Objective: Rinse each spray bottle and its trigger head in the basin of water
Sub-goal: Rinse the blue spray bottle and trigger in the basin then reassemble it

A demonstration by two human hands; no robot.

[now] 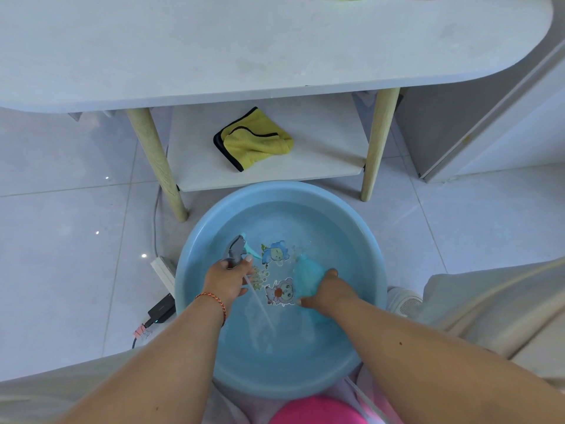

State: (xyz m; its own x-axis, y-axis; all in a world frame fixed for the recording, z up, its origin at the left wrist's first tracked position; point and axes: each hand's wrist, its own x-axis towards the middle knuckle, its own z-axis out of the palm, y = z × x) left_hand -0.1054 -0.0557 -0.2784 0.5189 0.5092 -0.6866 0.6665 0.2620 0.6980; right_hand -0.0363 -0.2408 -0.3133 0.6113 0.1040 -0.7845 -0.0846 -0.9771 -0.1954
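Though underwater detail blurs, unlabelled bottle [308, 280], perhaps; cartoon-stickered basin [371, 249].

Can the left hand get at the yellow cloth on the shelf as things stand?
Probably not right away: the left hand grips the trigger head in the basin. The yellow cloth lies uncovered on the shelf beyond.

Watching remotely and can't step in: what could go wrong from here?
1. A white power strip and black adapter lie on the floor right beside the round blue plastic basin; splashed water could reach them.
2. The left hand grips the grey trigger head with its thin tube trailing; it might snag or bend.
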